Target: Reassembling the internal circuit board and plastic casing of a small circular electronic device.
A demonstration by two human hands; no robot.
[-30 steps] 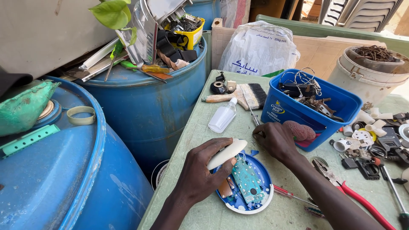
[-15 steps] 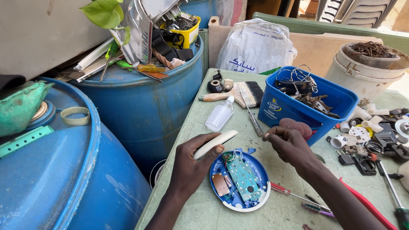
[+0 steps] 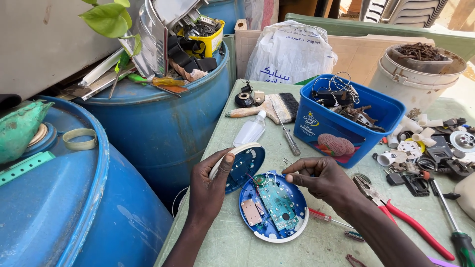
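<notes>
Cover (image 3: pixel 245 163) now tilted open (left hand (image 3: pixel 210 185))

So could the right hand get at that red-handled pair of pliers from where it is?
Probably yes. The right hand hovers over the opened blue round casing, and the red-handled pliers lie on the table just beside its wrist, with nothing on top of them.

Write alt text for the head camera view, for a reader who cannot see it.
A person's left hand tilts up the round blue cover of an opened device, while the right hand pinches at the green circuit board in its base on a green table. A blue tub of parts, red-handled pliers and blue barrels surround them.
</notes>
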